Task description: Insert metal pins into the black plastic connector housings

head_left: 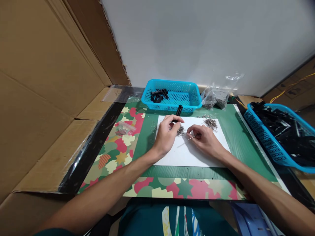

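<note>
1. Head view: the left hand (pixel 165 136) is grasping a narrow black part (pixel 179 111) between thumb and fingers; its free end is pointing toward the blue basket (pixel 172 82).
2. The right hand (pixel 206 139) is pinching 1 thin metal tool (pixel 192 137), and the tip is pointing left, above the white sheet (pixel 192 159). I cannot tell its exact type.
3. The black part is staying in the air near the far edge of this sheet. Just beside the left fingers, 1 left pile (pixel 180 131) of small metal pieces is lying, partly hidden; 1 right pile (pixel 210 124) is lying near the far right corner.
4. In my judgement, the black part is feeling light and stiff, perhaps a little slippery, with thin ends which could be fragile. Holding its long sides near the middle is looking safest.
5. The tool is probably weighing little; gripping the shaft behind the tip is giving better control.
</note>
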A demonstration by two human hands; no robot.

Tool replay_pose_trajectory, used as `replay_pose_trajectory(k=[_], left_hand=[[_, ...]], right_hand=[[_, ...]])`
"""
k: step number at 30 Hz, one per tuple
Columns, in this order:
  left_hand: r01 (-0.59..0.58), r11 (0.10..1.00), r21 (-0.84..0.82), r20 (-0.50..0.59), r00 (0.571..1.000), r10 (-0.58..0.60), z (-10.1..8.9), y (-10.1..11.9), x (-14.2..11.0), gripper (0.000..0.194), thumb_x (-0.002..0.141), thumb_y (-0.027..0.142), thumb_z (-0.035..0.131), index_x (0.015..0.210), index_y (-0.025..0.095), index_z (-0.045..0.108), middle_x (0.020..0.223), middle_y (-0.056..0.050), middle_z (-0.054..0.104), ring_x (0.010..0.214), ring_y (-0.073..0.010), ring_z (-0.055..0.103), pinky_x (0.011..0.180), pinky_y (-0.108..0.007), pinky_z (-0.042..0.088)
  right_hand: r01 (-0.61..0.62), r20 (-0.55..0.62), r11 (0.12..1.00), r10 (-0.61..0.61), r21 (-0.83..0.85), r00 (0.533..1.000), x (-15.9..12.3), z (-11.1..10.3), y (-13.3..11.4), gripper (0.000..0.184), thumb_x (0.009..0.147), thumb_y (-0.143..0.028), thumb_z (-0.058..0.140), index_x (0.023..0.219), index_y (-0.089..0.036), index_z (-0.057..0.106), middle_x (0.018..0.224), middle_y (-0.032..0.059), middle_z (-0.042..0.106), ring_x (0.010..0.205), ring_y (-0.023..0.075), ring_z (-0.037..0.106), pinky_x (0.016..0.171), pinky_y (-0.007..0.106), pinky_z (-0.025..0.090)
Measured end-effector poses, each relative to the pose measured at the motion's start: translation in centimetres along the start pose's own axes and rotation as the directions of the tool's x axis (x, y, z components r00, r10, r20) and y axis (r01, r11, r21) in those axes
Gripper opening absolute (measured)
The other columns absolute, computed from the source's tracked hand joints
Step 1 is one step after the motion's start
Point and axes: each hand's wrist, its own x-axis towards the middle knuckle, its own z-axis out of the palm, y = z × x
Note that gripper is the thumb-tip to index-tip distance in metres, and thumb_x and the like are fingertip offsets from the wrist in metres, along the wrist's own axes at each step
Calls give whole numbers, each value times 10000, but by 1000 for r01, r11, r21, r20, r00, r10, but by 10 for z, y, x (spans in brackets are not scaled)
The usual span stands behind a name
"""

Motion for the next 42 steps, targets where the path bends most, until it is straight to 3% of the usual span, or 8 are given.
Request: replay_pose_trajectory(k=[4,9,14,20,25,30,35,42], left_hand=[[80,992,-100,198,978,-59,-1,10,-3,226,984,384,578,1023,204,709,646,23,546,546,-108,488,501,-237,387],[281,931,-231,418,893,-166,5,20,-9,376,936,568,655,997,198,693,578,55,473,436,-79,416,405,-211,281],[419,841,-343,471,851,-233,6,17,-9,444,830,590,789,973,192,654,605,78,416,440,-51,358,381,-175,222],[443,808,-388,463,852,-245,1,15,-6,422,784,503,867,933,188,631,648,80,404,488,-39,340,408,-156,193],[312,879,-362,363,915,-176,3,16,-5,370,828,476,835,903,161,656,626,75,445,485,-39,327,442,-184,248],[87,958,-275,240,971,-19,3,9,-3,302,878,425,794,895,134,715,767,-7,628,647,-91,524,585,-213,407],[-44,986,-162,219,972,80,3,2,-2,254,922,399,748,931,146,734,916,-54,705,846,-163,631,740,-262,485],[-85,994,-69,240,966,99,5,2,-6,227,969,392,689,978,168,722,978,-51,685,912,-179,631,786,-284,478]], right_hand=[[49,-159,975,-15,214,987,-7,-13,-2,195,948,-414,677,927,-232,743,648,-10,506,584,153,401,558,310,305],[147,-286,951,-65,273,956,-11,-22,0,139,897,-383,771,857,-252,793,603,0,532,598,171,384,611,355,347],[195,-292,948,-117,252,949,-10,-18,5,125,905,-354,773,853,-250,818,583,-15,509,597,160,368,633,360,336],[215,-355,955,-133,203,925,-9,-12,5,58,898,-282,785,923,-250,826,572,-47,447,600,141,411,634,334,355],[192,-360,962,-112,193,926,-11,-11,1,83,916,-258,749,944,-230,822,583,-38,508,597,133,438,570,296,350],[185,-378,964,-103,188,920,-13,-10,-1,81,901,-247,753,932,-216,821,558,-40,505,578,123,428,519,266,328],[146,-352,971,-71,192,933,-14,-8,-1,87,896,-258,743,895,-200,808,580,-38,518,524,97,394,471,250,291],[133,-339,975,-66,177,938,-15,-11,-1,83,875,-257,744,847,-190,784,566,-52,470,499,86,370,463,248,277]])
